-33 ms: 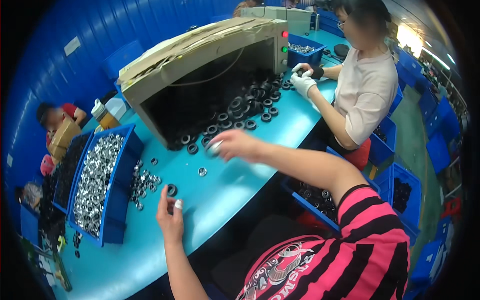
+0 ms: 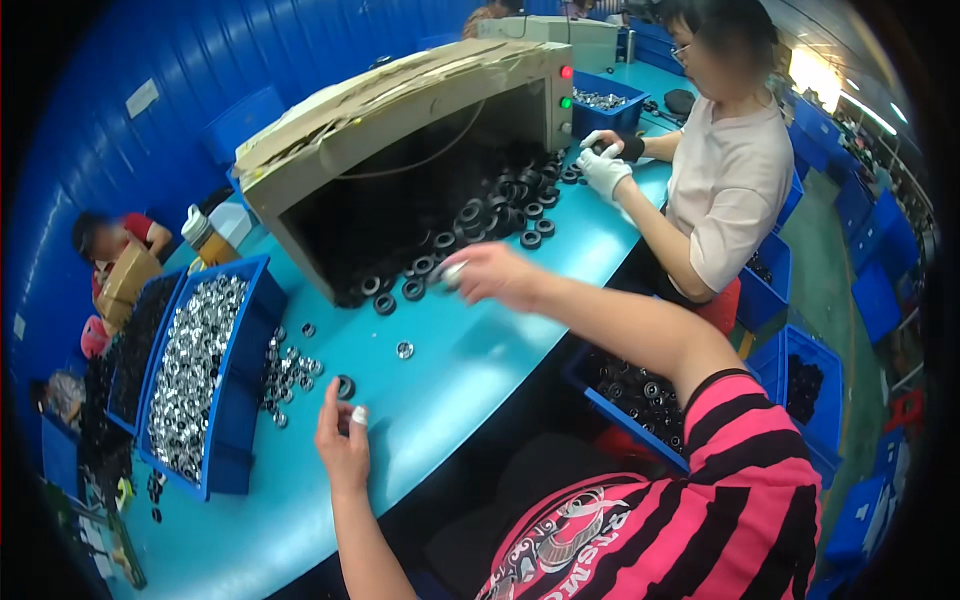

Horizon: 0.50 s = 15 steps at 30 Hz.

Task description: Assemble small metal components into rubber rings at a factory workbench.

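Head view: one blue bin (image 2: 229,450) heaped with silver parts (image 2: 195,370), one narrower bin (image 2: 122,423) of black parts (image 2: 145,345).
I log one black ring (image 2: 345,388) beside the left hand (image 2: 342,455), axis unreadable; one silver ring (image 2: 404,350) lies apart. Right hand (image 2: 497,276), blurred, is near a black pile (image 2: 487,218). Whether either hand's fingers grip, I cannot tell.

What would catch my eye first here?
The big pale box on the turquoise bench, black rings heaped along its dark front. To its left, a blue bin brims with shiny metal parts. The person's blurred right hand is near the rings; the left hand is open beside a single ring.
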Available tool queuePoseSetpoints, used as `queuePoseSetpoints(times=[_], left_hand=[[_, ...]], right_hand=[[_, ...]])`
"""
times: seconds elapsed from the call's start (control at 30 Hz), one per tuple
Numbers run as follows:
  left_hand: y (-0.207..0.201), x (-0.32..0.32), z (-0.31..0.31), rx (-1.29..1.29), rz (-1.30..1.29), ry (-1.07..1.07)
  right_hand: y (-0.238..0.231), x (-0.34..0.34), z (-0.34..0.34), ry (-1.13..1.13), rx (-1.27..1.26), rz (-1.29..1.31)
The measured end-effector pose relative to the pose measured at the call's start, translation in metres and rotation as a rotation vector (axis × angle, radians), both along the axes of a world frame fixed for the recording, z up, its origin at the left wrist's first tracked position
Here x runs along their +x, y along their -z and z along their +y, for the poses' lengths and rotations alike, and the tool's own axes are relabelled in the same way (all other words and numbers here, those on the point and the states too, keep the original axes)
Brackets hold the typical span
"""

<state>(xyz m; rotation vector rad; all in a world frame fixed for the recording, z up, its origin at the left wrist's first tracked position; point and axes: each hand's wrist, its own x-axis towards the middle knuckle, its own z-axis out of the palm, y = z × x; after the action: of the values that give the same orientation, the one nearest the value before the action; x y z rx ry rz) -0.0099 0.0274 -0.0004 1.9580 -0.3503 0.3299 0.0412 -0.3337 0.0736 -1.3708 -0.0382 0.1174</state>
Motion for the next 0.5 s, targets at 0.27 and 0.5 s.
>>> queuePoseSetpoints(times=[0.27, 0.5], left_hand=[[-0.004, 0.000, -0.007, 0.399, -0.108, 0.035], [0.005, 0.017, -0.022, 0.408, -0.019, 0.046]], right_hand=[[-0.062, -0.014, -0.205, 0.453, 0.054, 0.025], [-0.097, 0.070, -0.399, 1.032, 0.130, -0.348]])
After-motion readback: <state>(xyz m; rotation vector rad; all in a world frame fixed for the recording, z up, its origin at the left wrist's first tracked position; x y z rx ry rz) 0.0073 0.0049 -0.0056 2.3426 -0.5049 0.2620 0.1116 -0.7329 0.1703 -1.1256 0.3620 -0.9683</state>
